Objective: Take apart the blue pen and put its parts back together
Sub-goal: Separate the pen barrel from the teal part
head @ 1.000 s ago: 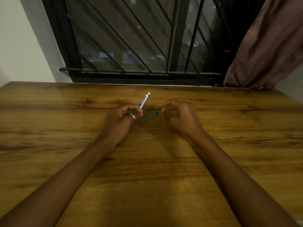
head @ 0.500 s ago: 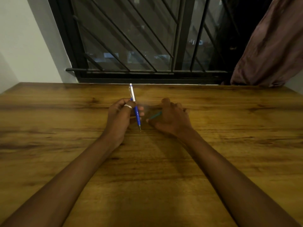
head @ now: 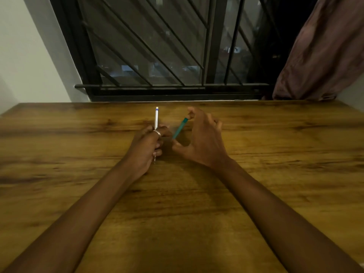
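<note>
On wooden table (head: 78, 184), left hand (head: 144, 147) gripping blue pen (head: 156, 117)

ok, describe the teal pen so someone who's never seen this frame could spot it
Start at the wooden table under the barred window; both hands meet near its far middle. The teal pen slants between the thumb and forefinger of the right hand. The left hand grips the blue pen, which is upright, with a white and silver top.

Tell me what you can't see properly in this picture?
- Blue pen, head view: its middle is hidden inside the left hand.
- Green pen: whether the right hand touches it is unclear.
- Outside the window: too dark and blurry.
</note>
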